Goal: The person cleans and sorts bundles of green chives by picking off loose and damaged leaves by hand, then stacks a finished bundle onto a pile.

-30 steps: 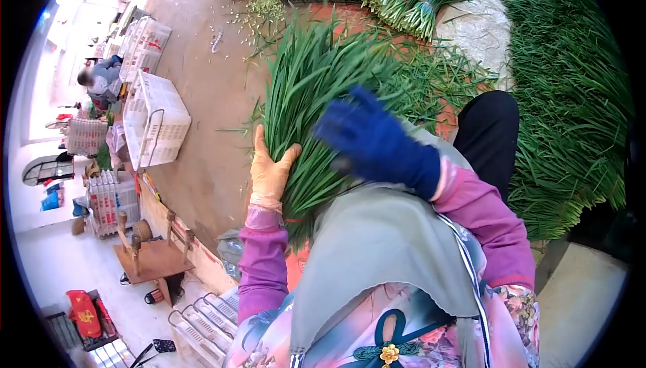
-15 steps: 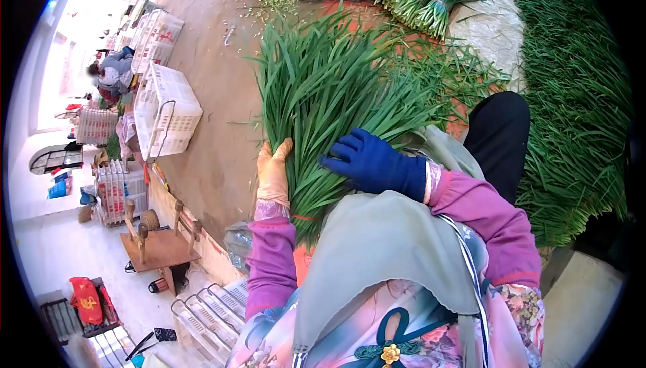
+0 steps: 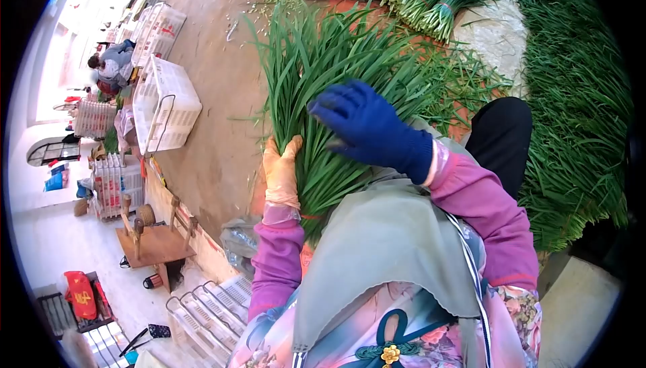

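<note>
A large bunch of green garlic chives lies fanned out in front of me, its leaf tips pointing away. A red band circles its near end. My left hand, in a tan-orange glove, grips the bunch's left side; some of its fingers are hidden behind the leaves. My right hand, in a dark blue knitted glove, is over the right part of the leaves with loosely bent fingers and nothing visible in them. Whether it touches the leaves is hard to tell.
Loose chives litter the orange ground sheet. Tied bunches lie at the top, and a big heap of chives fills the right. White crates, a wooden stool and a bent-over person are at left.
My right hand has lifted off the lower leaves and moved slightly up and left, its fingers now raised. My left hand keeps its grip and has shifted slightly right in the view.
</note>
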`<action>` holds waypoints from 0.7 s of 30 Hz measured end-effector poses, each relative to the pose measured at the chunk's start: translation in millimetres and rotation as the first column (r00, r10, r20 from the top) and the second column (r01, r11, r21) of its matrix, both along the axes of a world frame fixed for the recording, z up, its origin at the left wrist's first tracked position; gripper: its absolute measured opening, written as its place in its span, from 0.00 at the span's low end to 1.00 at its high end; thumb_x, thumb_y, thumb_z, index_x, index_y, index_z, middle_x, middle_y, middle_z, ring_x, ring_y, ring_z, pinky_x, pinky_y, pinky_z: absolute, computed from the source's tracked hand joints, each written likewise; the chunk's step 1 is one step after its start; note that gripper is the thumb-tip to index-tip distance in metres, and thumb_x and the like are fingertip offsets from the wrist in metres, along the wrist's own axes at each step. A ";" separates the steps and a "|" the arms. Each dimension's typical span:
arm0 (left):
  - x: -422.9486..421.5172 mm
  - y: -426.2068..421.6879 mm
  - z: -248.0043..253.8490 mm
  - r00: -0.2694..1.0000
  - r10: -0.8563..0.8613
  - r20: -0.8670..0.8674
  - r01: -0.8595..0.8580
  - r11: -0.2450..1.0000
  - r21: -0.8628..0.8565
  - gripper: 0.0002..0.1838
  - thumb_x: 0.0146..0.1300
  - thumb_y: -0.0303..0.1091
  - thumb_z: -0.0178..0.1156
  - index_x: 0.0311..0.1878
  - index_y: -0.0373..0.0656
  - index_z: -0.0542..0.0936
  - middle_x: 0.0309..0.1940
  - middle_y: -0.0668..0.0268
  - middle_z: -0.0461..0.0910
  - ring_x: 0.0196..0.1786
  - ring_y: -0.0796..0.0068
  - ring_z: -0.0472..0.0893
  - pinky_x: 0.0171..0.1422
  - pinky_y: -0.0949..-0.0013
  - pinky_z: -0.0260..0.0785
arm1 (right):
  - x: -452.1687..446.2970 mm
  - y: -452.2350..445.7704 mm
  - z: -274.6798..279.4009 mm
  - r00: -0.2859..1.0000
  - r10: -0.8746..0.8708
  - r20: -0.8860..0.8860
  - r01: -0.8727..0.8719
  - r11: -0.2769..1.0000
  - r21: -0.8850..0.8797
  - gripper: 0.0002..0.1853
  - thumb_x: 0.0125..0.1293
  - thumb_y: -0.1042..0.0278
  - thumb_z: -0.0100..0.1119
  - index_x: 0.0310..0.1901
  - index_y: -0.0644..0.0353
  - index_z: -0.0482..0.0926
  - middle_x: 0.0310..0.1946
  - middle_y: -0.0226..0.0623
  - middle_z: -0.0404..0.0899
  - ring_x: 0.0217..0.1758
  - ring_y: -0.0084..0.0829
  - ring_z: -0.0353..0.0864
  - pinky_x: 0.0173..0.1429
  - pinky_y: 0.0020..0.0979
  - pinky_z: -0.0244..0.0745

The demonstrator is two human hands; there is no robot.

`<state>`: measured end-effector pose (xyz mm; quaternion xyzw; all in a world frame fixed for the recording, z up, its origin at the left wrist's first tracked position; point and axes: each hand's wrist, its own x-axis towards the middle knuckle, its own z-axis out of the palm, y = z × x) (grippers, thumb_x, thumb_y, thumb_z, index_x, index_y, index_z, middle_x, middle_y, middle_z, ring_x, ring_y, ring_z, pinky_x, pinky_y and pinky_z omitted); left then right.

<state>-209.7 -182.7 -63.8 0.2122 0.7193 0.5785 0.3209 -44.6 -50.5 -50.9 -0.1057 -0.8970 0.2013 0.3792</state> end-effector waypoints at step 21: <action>31.3 -1.9 8.4 0.070 -0.496 -0.865 0.213 0.855 -0.473 0.21 0.58 0.39 0.57 0.57 0.53 0.74 0.55 0.63 0.72 0.62 0.51 0.65 0.66 0.43 0.50 | 11.2 -38.4 -57.2 0.996 0.086 0.034 -0.089 0.991 0.099 0.12 0.48 0.60 0.61 0.34 0.54 0.74 0.28 0.31 0.70 0.38 0.33 0.73 0.51 0.44 0.67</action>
